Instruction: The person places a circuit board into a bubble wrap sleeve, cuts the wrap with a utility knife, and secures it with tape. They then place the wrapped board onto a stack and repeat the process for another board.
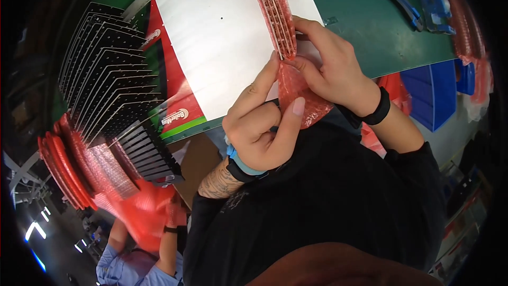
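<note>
Head view: the right grip (336, 69) closes on the near end of the red bubble-wrap bag (271, 13), thumb at its flap (296, 85). The left grip (259, 130) holds index finger and thumb spread, index tip touching the bag; whether it clamps the flap cannot be told. The bag extends beyond both grips, over a white sheet (217, 42) on the green desk (365, 42).

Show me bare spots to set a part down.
White sheet: wide patch between the red-printed panel and the wrapped bundle. Green tabletop: patch between the right hand and the blue tool. Crowded: left, under black perforated boards; far right, blue dispenser beside red bubble wrap; also the bundle's near end, where the left hand works too.
</note>
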A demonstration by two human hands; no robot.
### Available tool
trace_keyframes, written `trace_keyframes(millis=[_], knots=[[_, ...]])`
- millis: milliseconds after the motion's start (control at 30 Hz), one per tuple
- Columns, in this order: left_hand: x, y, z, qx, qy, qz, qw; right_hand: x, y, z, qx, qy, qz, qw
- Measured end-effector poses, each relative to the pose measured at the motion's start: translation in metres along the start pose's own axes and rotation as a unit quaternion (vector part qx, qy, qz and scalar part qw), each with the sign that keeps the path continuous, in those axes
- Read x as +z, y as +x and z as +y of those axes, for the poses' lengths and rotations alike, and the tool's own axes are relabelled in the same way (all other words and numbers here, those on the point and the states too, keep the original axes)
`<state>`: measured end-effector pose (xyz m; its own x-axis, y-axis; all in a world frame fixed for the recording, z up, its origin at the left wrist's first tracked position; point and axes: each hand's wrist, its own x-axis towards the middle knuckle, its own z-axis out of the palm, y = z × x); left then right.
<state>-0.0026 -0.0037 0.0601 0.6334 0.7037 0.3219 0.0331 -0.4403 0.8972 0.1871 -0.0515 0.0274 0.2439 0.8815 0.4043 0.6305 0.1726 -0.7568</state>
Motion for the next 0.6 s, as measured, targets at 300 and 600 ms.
trace_keyframes(millis=[300,600], knots=[[0.029,0.005,-0.003,-0.007,-0.02,0.13,0.991,-0.006,0.0,0.001,-0.02,-0.004,-0.001,1.0],[0.017,0.021,-0.002,0.134,0.211,0.039,0.968,-0.011,0.001,-0.004,-0.025,-0.012,0.002,1.0]])
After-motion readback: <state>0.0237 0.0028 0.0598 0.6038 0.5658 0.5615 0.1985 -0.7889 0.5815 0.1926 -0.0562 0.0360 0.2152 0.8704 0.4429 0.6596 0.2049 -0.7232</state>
